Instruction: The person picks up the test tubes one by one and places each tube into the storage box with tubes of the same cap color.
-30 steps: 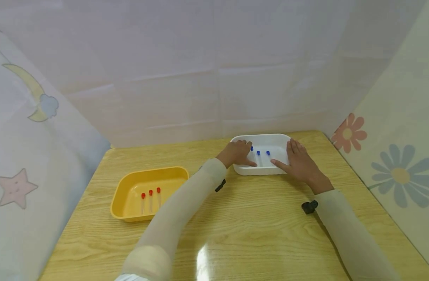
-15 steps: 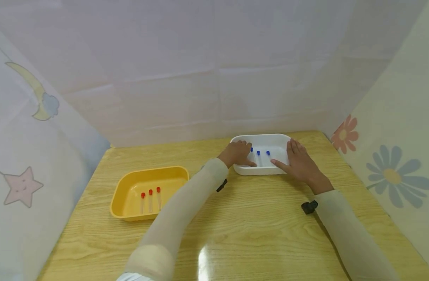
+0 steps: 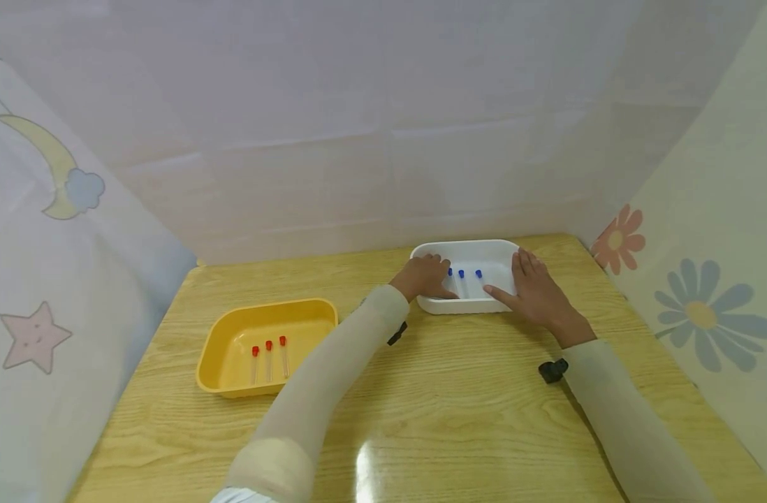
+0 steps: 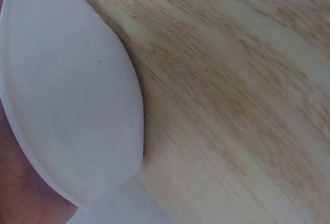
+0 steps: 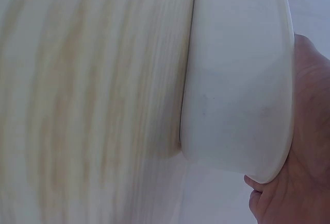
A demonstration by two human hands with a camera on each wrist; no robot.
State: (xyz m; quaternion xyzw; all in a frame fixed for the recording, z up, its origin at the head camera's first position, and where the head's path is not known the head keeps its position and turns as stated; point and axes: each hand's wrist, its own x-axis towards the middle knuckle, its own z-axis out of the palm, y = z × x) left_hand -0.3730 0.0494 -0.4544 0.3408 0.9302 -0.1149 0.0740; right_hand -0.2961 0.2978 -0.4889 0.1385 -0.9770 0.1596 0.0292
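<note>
A white tray (image 3: 468,306) stands at the back right of the table, with several blue-capped clear tubes inside. My left hand (image 3: 426,276) reaches over its left end, fingertips at the leftmost blue cap (image 3: 450,272) and thumb over the front wall. The hand hides most of that tube. Two more blue-capped tubes (image 3: 462,274) lie beside it. My right hand (image 3: 537,293) rests along the tray's right end, fingers extended, thumb pointing inward over the front rim. Both wrist views show the tray's outer wall (image 4: 77,90) with a palm against the rim.
A yellow tray (image 3: 223,388) on the left holds three red-capped clear tubes (image 3: 269,360). My left forearm crosses in front of its right end. Pale fabric walls (image 3: 295,181) border the wooden table (image 3: 446,405) at the back and sides.
The leftmost blue cap has slid slightly toward the front of the white tray, with my left fingertips moving slightly. My right hand and both trays stay essentially in place.
</note>
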